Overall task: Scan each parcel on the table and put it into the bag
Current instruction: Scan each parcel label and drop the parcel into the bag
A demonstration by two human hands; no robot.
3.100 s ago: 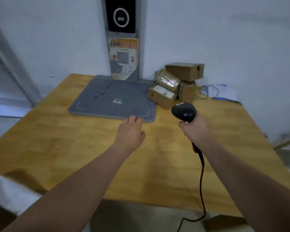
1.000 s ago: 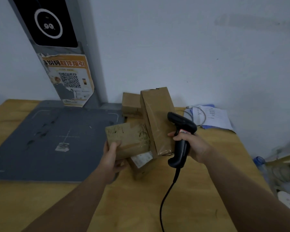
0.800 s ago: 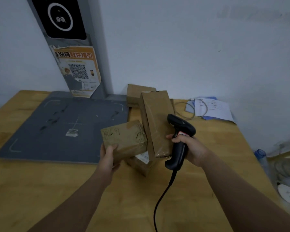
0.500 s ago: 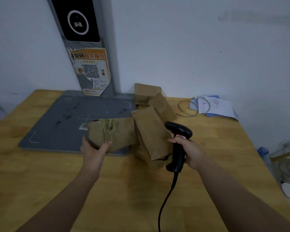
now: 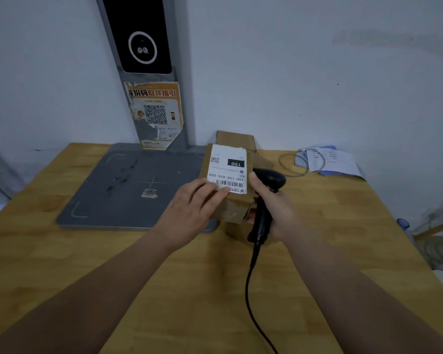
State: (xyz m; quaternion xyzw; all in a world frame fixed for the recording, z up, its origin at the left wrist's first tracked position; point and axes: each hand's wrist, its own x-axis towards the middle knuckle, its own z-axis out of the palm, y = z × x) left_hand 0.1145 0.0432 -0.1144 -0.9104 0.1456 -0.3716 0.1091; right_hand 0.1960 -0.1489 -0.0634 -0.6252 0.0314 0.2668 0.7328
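Two bare hands meet over the right edge of a grey pad (image 5: 128,192) that lies flat on a wooden table (image 5: 189,290). Behind the pad's far edge a grey post bears a black panel (image 5: 143,47) and, lower down, a torn orange poster (image 5: 156,116) with a QR code. The left hand (image 5: 189,213) reaches in over the pad's near right corner and holds the labelled parcel (image 5: 234,208). Its fingers (image 5: 212,192) lie nearly straight across the lower edge of the white label (image 5: 228,169), and its thumb is hidden. The labelled parcel is tilted up over the pad's right edge, its barcode facing the camera. Behind the labelled parcel, just past the pad's far right corner, a plain box (image 5: 235,137) stands against the wall. Right of the pad, the right hand (image 5: 276,210) is wrapped round the handle of a black scanner (image 5: 271,178), its thumb up against the labelled parcel's right side. The scanner's cable (image 5: 251,290) trails toward the table's near edge. Farther right of the pad lie a loop of wire (image 5: 292,164) and some papers (image 5: 330,162).
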